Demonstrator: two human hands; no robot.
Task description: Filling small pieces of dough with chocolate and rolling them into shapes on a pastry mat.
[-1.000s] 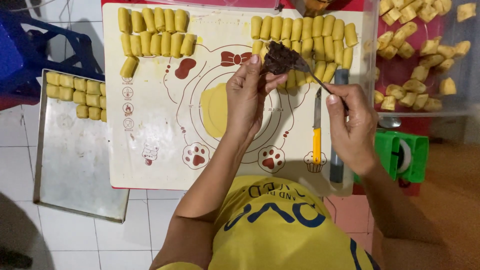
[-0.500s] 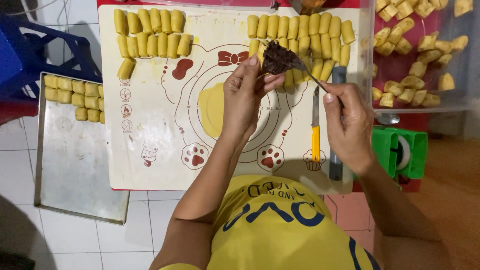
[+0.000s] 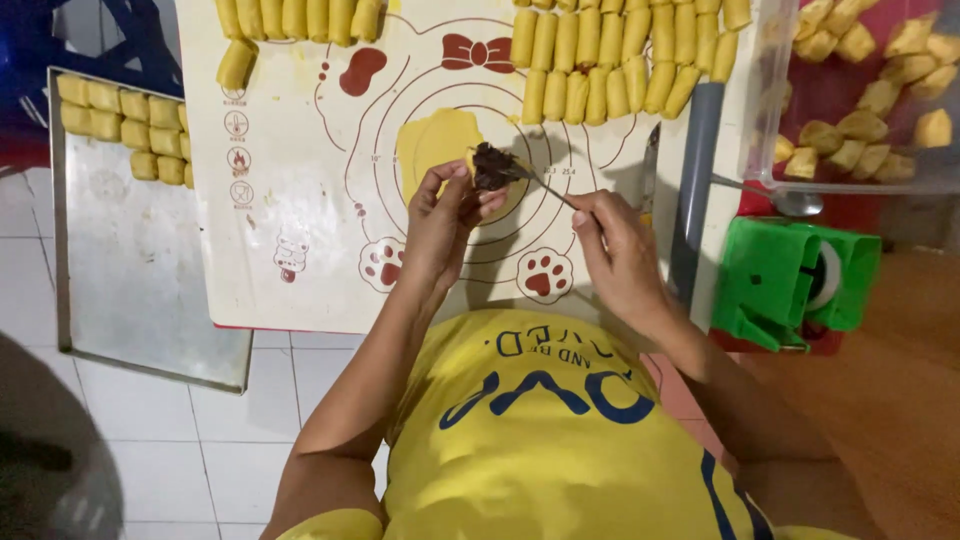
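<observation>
Left hand [image 3: 440,215] fingers pinch dark filling [image 3: 490,165] over mat [image 3: 300,200]; right hand [image 3: 615,245] at 3 o'clock grips thin tool [image 3: 545,185] touching it; dough disc [image 3: 435,140] at 11.

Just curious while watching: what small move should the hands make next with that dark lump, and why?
Probably lower the dark brown filling lump onto the flat yellow dough disc: the left hand and the right hand's thin utensil hold it just above the disc.
</observation>
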